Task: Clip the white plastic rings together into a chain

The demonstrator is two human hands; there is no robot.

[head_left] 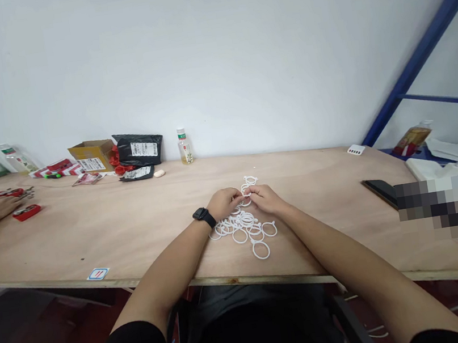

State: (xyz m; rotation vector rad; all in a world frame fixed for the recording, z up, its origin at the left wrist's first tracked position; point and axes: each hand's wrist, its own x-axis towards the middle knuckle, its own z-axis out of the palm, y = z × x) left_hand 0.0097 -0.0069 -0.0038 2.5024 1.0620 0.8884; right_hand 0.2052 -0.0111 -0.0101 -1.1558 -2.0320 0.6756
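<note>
- Because both hands meet over one spot, the left hand point(224, 204) and right hand point(266, 199) curl nearly shut, fingertips pinching a white ring point(246, 193) between them, though the fingers hide the exact grip
- Loose rings point(241, 228) lie heaped on the plywood table point(134, 231) just below the hands, within easy reach
- Well off to the left, a co-worker's hand point(0, 207) rests near a red case point(27, 212)

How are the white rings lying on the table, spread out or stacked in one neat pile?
Spread out: the white plastic rings lie overlapping loosely on the plywood table, a few apart from the others.
</note>
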